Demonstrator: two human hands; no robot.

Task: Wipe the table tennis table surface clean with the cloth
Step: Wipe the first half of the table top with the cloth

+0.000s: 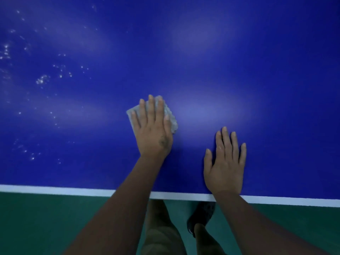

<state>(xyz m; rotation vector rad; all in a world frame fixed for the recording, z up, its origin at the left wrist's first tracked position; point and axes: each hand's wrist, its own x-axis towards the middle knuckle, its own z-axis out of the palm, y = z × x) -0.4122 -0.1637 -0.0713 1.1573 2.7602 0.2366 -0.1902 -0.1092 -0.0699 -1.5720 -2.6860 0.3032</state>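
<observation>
Wiping is under way: a crumpled pale grey cloth point(170, 116) is pressed flat onto the glossy blue table tennis table surface point(239, 70) by the left hand point(153, 129), fingers straight and spread, nothing pinched. The right hand point(226, 162) is laid open and flat near the white edge line point(55, 189), apparently as a brace. White specks point(42, 80) are left at far left, so a leftward sweep is likely needed next.

hands 2: left hand point(152, 133), right hand point(225, 166) | cloth point(170, 115) 1 | table point(239, 61) 1 | shoe point(200, 218) 1
</observation>
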